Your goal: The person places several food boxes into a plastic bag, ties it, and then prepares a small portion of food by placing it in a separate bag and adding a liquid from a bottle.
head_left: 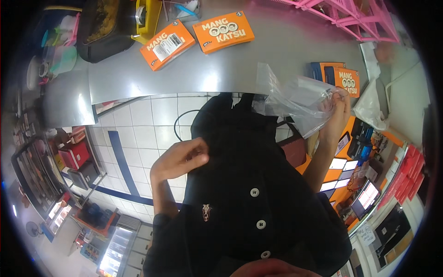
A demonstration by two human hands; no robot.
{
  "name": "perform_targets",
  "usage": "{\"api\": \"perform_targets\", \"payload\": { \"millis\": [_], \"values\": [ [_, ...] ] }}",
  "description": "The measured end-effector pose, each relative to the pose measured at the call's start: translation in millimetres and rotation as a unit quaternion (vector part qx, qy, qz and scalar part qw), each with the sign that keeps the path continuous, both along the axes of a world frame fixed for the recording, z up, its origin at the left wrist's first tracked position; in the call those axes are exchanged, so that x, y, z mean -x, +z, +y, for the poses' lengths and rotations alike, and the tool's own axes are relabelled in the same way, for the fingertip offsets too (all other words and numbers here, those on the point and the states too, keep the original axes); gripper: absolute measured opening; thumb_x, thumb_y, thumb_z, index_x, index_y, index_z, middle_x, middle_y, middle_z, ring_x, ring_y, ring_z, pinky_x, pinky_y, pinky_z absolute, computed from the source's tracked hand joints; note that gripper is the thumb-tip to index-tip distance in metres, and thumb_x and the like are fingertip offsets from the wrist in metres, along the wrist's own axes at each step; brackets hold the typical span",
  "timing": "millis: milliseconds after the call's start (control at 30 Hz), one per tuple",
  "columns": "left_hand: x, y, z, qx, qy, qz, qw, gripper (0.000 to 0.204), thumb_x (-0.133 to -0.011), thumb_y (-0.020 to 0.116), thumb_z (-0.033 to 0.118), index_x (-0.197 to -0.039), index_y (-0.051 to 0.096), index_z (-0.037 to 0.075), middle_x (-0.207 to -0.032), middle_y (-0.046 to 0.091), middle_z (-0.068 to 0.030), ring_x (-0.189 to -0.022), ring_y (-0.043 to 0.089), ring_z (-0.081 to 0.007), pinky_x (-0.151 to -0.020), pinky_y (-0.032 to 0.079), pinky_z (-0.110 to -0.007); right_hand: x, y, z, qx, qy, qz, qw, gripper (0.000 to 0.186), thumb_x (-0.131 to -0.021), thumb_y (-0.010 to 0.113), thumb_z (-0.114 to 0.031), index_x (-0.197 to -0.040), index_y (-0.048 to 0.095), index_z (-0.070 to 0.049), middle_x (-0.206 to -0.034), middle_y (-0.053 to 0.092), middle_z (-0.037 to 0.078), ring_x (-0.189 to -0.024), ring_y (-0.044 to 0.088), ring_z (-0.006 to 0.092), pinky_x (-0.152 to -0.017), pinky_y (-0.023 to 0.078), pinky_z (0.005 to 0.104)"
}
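Observation:
My right hand (340, 105) is closed on the edge of a clear plastic bag (302, 104), which hangs crumpled over the front edge of the steel counter (161, 83). Just beyond that hand, an orange box (342, 79) leans against a dark blue and orange box (318, 69). My left hand (182, 159) is held in front of my black shirt, left of its middle. Its fingers are loosely curled, the thumb stands apart from them, and nothing shows in it. Two more orange boxes lie at the back of the counter, one with a white label (168, 47) and one without (224, 33).
A black tub (104, 32) with brown-yellow contents and a yellow holder (150, 18) stand at the counter's far left. Pink plastic racks (341, 18) are at the far right. A white plastic bag (371, 108) hangs by the right end. Tiled floor (143, 120) shows below.

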State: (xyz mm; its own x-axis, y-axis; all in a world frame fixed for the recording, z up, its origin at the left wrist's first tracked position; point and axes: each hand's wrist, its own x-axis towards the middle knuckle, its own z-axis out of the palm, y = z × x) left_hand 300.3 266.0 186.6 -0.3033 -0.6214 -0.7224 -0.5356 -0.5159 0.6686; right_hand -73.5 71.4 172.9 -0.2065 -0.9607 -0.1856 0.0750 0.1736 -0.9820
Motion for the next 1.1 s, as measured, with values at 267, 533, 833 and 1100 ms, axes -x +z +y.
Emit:
{"api": "perform_targets", "payload": {
  "millis": [267, 533, 833, 1100],
  "values": [
    [19, 5, -7, 0.222, 0.208, 0.605, 0.736, 0.102, -0.093, 0.056, 0.067, -0.158, -0.020, 0.043, -0.161, 0.023, -0.0322, -0.136, 0.046, -0.0431, -0.104, 0.043, -0.060, -3, 8, -11, 0.058, 0.004, -0.005, 0.998, 0.008, -0.100, 0.055, -0.013, -0.103, 0.061, -0.009, -0.082, 0.055, -0.004, -0.070, 0.046, 0.0044, -0.063, 0.037, 0.0209],
    [-56, 145, 28, 0.621, -0.130, 0.740, 0.225, 0.030, -0.097, 0.046, 0.013, -0.111, 0.070, 0.001, -0.090, 0.065, -0.0118, -0.076, 0.062, -0.0266, -0.075, 0.053, -0.040, -15, 19, -23, 0.098, 0.067, 0.117, 0.986, 0.026, -0.098, 0.068, -0.016, -0.120, 0.067, -0.004, -0.105, 0.069, 0.001, -0.089, 0.062, 0.0072, -0.077, 0.048, 0.0227],
    [-44, 208, -40, 0.489, -0.247, 0.555, 0.626, 0.048, -0.097, 0.054, 0.042, -0.101, 0.069, -0.003, -0.087, 0.069, -0.0152, -0.074, 0.067, -0.0275, -0.069, 0.055, -0.038, -67, 47, -33, 0.078, 0.312, 0.075, 0.944, 0.023, -0.093, 0.073, -0.008, -0.114, 0.069, 0.001, -0.107, 0.072, 0.009, -0.095, 0.067, 0.0116, -0.083, 0.055, 0.0286],
    [51, 5, -142, 0.171, 0.126, 0.322, 0.923, 0.052, -0.101, 0.057, 0.049, -0.108, 0.063, -0.002, -0.094, 0.068, -0.0138, -0.080, 0.068, -0.0250, -0.068, 0.057, -0.039, -92, 22, 38, 0.253, 0.230, 0.071, 0.937, 0.014, -0.091, 0.068, -0.015, -0.090, 0.062, -0.002, -0.083, 0.065, 0.013, -0.080, 0.067, 0.0216, -0.072, 0.049, 0.0386]
  ]
}}
